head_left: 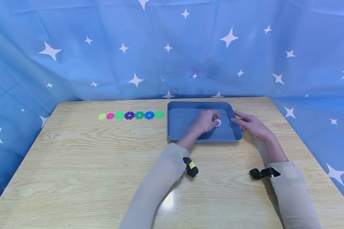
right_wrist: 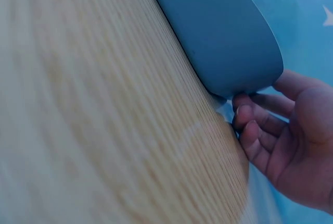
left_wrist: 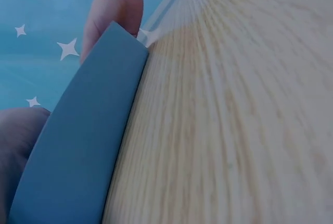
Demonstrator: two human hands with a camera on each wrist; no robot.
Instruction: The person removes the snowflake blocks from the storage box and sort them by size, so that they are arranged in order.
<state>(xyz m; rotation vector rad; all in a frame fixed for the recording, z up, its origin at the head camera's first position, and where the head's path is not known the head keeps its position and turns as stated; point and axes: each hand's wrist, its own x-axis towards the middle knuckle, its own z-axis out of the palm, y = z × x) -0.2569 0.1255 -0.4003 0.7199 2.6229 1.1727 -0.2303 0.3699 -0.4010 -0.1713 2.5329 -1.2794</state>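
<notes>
My left hand (head_left: 207,121) reaches into a blue-grey tray (head_left: 177,127), with curled thumb and forefinger at a small white notched disc (head_left: 219,124), which they appear to pinch. Part of the disc is hidden behind the fingers. At the tray's right side, my right hand (head_left: 252,125) holds the wall, thumb at the rim and the other fingers outside. In the right wrist view, these bent fingers (right_wrist: 250,130) lie against the tray's outer corner. The left wrist view shows the tray's outer wall (left_wrist: 83,125) hiding most of the left hand.
Left of the tray, several coloured notched discs lie in a row, from a yellow one (head_left: 102,116) past a purple one (head_left: 129,115) to a green one (head_left: 159,114). The wooden table (head_left: 89,165) meets a blue starry cloth (head_left: 149,63) behind it.
</notes>
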